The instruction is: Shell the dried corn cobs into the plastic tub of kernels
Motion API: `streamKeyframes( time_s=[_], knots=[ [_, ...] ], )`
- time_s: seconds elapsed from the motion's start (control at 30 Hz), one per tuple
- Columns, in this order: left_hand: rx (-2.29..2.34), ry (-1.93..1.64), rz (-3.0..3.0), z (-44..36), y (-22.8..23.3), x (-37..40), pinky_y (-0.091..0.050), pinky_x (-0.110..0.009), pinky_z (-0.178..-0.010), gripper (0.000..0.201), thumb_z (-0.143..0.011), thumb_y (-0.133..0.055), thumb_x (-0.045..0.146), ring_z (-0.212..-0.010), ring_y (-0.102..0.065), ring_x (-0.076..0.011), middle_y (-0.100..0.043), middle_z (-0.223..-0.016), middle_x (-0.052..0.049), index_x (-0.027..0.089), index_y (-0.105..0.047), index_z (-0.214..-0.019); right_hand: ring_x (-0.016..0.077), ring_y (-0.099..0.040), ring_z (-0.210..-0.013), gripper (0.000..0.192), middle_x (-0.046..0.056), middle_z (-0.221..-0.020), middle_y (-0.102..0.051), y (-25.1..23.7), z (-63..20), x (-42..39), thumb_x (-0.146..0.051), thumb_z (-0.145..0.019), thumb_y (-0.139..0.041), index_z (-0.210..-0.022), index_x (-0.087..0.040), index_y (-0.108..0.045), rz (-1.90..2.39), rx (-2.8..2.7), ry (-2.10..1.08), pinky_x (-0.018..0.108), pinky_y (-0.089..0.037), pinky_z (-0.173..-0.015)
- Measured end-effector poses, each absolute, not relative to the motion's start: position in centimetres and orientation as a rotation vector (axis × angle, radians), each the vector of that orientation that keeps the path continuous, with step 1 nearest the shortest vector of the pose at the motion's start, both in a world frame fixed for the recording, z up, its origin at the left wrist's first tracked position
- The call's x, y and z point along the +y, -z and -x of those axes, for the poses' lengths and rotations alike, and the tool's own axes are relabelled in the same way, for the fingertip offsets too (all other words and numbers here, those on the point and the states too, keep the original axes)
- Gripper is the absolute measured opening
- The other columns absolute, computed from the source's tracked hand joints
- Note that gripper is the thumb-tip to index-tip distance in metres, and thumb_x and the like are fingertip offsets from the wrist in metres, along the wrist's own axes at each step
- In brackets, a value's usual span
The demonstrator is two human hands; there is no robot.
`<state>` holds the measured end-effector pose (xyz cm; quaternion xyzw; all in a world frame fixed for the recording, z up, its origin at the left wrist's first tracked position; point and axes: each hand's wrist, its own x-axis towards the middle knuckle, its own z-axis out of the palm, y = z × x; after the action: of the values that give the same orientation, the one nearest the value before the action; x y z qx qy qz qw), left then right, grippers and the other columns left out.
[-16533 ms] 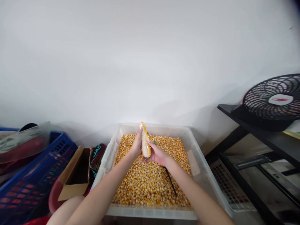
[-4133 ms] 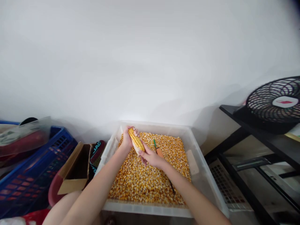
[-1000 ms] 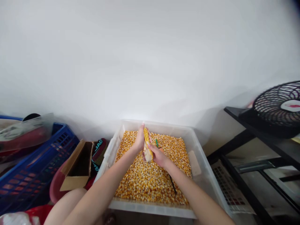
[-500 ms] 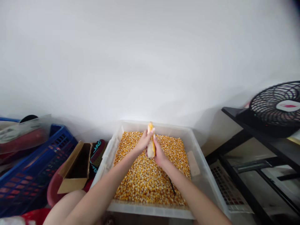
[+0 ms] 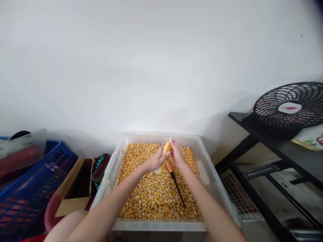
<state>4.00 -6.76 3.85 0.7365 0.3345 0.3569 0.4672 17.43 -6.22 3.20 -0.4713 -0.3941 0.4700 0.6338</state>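
Both hands are on a partly bare ear of corn (image 5: 166, 152), above the loose kernels (image 5: 148, 191) in a clear plastic bin (image 5: 161, 226). My left hand (image 5: 158, 160) is closed round the ear's left side, thumb across it. My right hand (image 5: 177, 155) grips the ear's upper right side, its fingers partly hidden. Yellow kernel rows show along the ear, and a pale stripped part shows near its lower end. Just below my hands, a screwdriver-like tool (image 5: 170, 166) with an orange handle and thin black shaft lies on the kernels.
Left of the bin are an open cardboard box (image 5: 73, 205), a dark bag with teal letters (image 5: 99, 169) and a blue crate (image 5: 32, 178). A black fan (image 5: 290, 107) stands on a black rack (image 5: 267, 144) at the right. A white wall rises behind.
The ear has turned in my hands, its top now leaning right. The tool's orange handle, hidden before, now shows below my right hand. My view has shifted slightly to the right.
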Motion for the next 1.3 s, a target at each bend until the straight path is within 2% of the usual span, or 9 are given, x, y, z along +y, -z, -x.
streamKeyframes(
  time_s=[0.1,0.2,0.53,0.67,0.8,0.93,1.13,1.23,1.3],
  knots=[
    [0.765,-0.865,-1.803,-4.6,-2.8,-7.3,-0.025,-0.036,-0.107,0.056,-0.083,-0.047,0.049,-0.128,-0.037,-0.0247,-0.047,-0.133,-0.013,0.016,-0.043,-0.127,0.0127,-0.054,-0.062,0.029,-0.005,-0.064,-0.054,-2.6,-16.7,-6.3,-0.047,-0.068,-0.063,-0.074,-0.022,-0.05,0.998,-0.779,-1.216,0.026,-0.044,-0.064],
    [0.773,-0.875,-1.754,-4.8,-1.9,-7.3,-0.025,-0.039,-0.108,0.053,-0.083,-0.046,0.05,-0.125,-0.041,-0.0254,-0.049,-0.132,-0.012,0.017,-0.049,-0.125,0.0124,-0.053,-0.057,0.03,-0.005,-0.059,-0.051,-2.0,-16.4,-6.2,-0.046,-0.066,-0.064,-0.066,-0.022,-0.046,0.969,-0.694,-1.235,0.027,-0.044,-0.062],
    [0.848,-0.967,-1.687,-5.2,-1.5,-6.6,-0.02,-0.036,-0.11,0.056,-0.086,-0.043,0.048,-0.129,-0.035,-0.0207,-0.042,-0.138,-0.011,0.015,-0.044,-0.131,0.0161,-0.057,-0.069,0.028,-0.002,-0.067,-0.058,-1.7,-15.5,-6.4,-0.048,-0.067,-0.063,-0.07,-0.022,-0.053,0.832,-0.6,-1.356,0.029,-0.045,-0.063],
    [0.86,-1.005,-1.644,-5.1,-2.1,-6.5,-0.023,-0.037,-0.109,0.051,-0.088,-0.037,0.049,-0.127,-0.038,-0.0212,-0.047,-0.134,-0.009,0.018,-0.053,-0.125,0.0178,-0.059,-0.07,0.032,0.0,-0.069,-0.06,-2.1,-15.4,-6.4,-0.052,-0.067,-0.062,-0.07,-0.021,-0.053,0.794,-0.6,-1.38,0.03,-0.045,-0.062],
    [0.881,-0.986,-1.459,-4.9,-2.8,-6.9,-0.051,-0.038,-0.077,0.048,-0.084,-0.043,0.052,-0.092,-0.063,-0.0251,-0.067,-0.101,-0.01,0.021,-0.059,-0.117,0.0177,-0.058,-0.07,0.035,0.0,-0.07,-0.061,-2.1,-15.5,-6.3,-0.055,-0.066,-0.061,-0.071,-0.021,-0.052,0.818,-0.622,-1.379,0.029,-0.045,-0.062],
    [0.921,-0.914,-1.347,-5.1,-3.1,-7.3,-0.045,-0.028,-0.043,0.049,-0.079,-0.049,0.055,-0.044,-0.055,-0.0164,-0.065,-0.069,-0.005,0.02,-0.06,-0.111,0.0161,-0.057,-0.075,0.037,0.0,-0.076,-0.062,-1.5,-15.1,-6.4,-0.057,-0.068,-0.058,-0.077,-0.021,-0.056,0.871,-0.707,-1.379,0.027,-0.044,-0.065],
    [0.998,-1.05,-1.171,-4.7,-3.5,-6.2,-0.038,-0.025,-0.036,0.042,-0.078,-0.049,0.058,-0.039,-0.049,-0.0145,-0.055,-0.051,-0.002,0.018,-0.061,-0.075,0.0159,-0.056,-0.074,0.041,0.0,-0.081,-0.063,-1.6,-14.0,-7.0,-0.056,-0.073,-0.051,-0.093,-0.022,-0.058,0.915,-0.757,-1.49,0.023,-0.041,-0.056],
    [1.07,-1.103,-1.073,-3.7,-3.8,-5.2,-0.039,-0.025,-0.037,0.048,-0.079,-0.043,0.061,-0.036,-0.048,-0.0144,-0.052,-0.046,-0.001,0.017,-0.057,-0.067,0.0135,-0.056,-0.071,0.042,-0.002,-0.085,-0.063,-1.9,-13.6,-7.7,-0.042,-0.07,-0.057,-0.108,-0.027,-0.053,0.819,-0.775,-1.585,0.021,-0.041,-0.055],
    [1.059,-1.142,-0.974,-3.1,-4.1,-4.7,-0.041,-0.025,-0.04,0.051,-0.079,-0.039,0.064,-0.039,-0.051,-0.0147,-0.054,-0.048,-0.002,0.017,-0.056,-0.069,0.0132,-0.057,-0.074,0.059,-0.003,-0.095,-0.062,-2.0,-13.3,-8.3,-0.026,-0.063,-0.062,-0.118,-0.032,-0.045,0.8,-0.803,-1.654,0.022,-0.044,-0.059]
  ],
)
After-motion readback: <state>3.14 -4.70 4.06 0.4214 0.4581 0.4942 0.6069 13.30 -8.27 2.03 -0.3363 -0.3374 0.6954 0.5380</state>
